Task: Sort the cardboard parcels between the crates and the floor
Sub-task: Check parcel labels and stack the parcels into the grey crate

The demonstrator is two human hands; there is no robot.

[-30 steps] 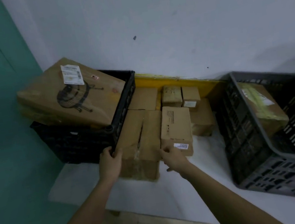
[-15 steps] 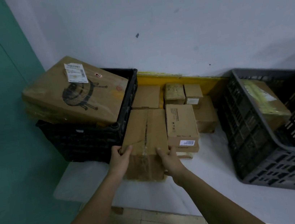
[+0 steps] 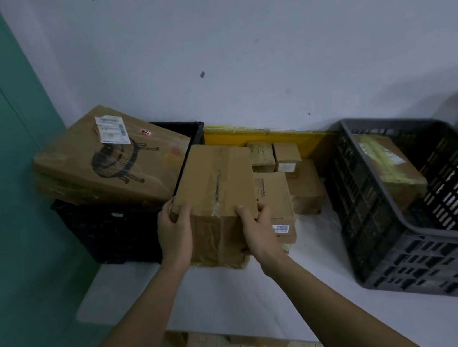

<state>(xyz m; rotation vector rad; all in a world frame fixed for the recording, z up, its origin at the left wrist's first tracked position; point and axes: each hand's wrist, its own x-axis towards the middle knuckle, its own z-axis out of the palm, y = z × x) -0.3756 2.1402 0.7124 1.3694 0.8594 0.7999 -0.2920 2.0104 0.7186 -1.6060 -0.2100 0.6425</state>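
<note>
Between the black crate (image 3: 112, 228) on the left and the grey crate (image 3: 425, 237) on the right, seen from the head camera, both hands hold a taped cardboard parcel (image 3: 218, 186) tilted up off the white floor. The left hand (image 3: 174, 234) clasps its near left corner, fingers (image 3: 182, 213) curled onto the top edge; the right hand (image 3: 259, 228) grips the near right corner, thumb on top and the rest wrapped around the side. The parcel's far edge sits close to the black crate's rim, touching or nearly so; I cannot tell which.

A big flat box (image 3: 111, 163) already lies slanted across the black crate, and a smaller labelled box (image 3: 276, 207) stands just beside the lifted one, with more small boxes (image 3: 275, 155) behind. One wrapped parcel (image 3: 387, 160) rests in the grey crate.

Likely risks: both grips sit at the near end only, so the far end may sag and slip; the torn tape seam could split; swinging left could knock the slanted box, and swinging right could topple the labelled one.
</note>
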